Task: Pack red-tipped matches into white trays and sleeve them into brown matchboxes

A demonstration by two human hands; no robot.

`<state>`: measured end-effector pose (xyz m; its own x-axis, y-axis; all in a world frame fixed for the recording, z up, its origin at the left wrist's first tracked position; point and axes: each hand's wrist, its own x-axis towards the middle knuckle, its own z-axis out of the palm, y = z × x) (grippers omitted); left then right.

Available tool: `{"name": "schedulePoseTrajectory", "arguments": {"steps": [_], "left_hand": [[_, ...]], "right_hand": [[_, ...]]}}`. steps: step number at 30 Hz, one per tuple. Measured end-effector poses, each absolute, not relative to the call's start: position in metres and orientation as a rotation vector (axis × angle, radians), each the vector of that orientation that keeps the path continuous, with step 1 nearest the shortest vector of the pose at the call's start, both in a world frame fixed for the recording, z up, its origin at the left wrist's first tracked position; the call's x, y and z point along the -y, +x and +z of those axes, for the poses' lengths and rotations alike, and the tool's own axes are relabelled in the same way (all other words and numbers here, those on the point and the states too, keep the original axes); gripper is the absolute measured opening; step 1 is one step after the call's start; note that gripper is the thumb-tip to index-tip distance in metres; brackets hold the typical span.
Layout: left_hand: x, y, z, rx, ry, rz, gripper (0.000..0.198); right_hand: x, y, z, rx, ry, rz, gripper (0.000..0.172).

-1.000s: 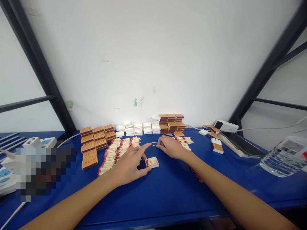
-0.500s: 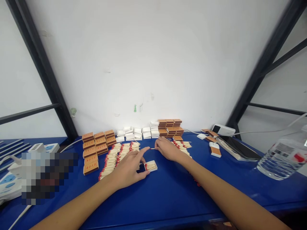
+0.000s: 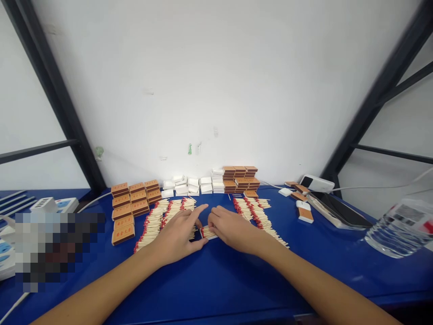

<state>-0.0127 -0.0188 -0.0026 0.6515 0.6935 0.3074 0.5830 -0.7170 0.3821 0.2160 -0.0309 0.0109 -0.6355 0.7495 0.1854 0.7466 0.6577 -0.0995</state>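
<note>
A small white matchbox tray (image 3: 212,236) with red-headed matches in it lies on the blue table, partly covered by my hands. My left hand (image 3: 179,228) steadies its left end, with the thumb at the near corner, some fingers behind, and the index finger stretched out above. Over the tray's right part, my right hand (image 3: 232,228) has its fingers bent and pinched together; the match they brought there is hidden now. Rows of matches (image 3: 155,223) lie left of the tray, and more matches (image 3: 259,214) spread out beyond my right hand and beside its forearm.
Brown matchboxes (image 3: 123,224) stand in stacks at left, more boxes (image 3: 240,183) at the back. White trays (image 3: 187,186) line the wall (image 3: 216,90). At right are a phone (image 3: 338,211), a power bank (image 3: 317,183) and a water bottle (image 3: 399,230); at left, power strips (image 3: 67,205).
My right hand has come nearer from the far side of the table, bringing a match over the tray. My left hand has stayed at the tray, and the view has shifted slightly.
</note>
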Motion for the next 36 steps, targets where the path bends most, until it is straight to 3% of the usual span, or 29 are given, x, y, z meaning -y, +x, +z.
{"name": "schedulePoseTrajectory", "arguments": {"steps": [4, 8, 19, 27, 36], "left_hand": [[0.019, -0.013, -0.002, -1.042, 2.612, 0.618, 0.085], [0.019, -0.014, -0.004, -1.04, 2.6, 0.594, 0.084], [0.017, -0.014, -0.006, -1.033, 2.59, 0.65, 0.083], [0.016, -0.014, -0.006, -1.007, 2.616, 0.653, 0.08], [0.017, -0.014, -0.003, -1.029, 2.605, 0.622, 0.08]], "right_hand": [[0.021, 0.238, 0.022, 2.534, -1.216, 0.202, 0.01], [0.0, 0.29, 0.038, 2.317, -1.53, 0.058, 0.013], [-0.076, 0.283, 0.022, 2.171, -1.948, -0.066, 0.036], [-0.086, 0.312, 0.029, 2.31, -1.944, -0.129, 0.014], [-0.086, 0.325, 0.016, 2.436, -1.942, -0.053, 0.014]]}}
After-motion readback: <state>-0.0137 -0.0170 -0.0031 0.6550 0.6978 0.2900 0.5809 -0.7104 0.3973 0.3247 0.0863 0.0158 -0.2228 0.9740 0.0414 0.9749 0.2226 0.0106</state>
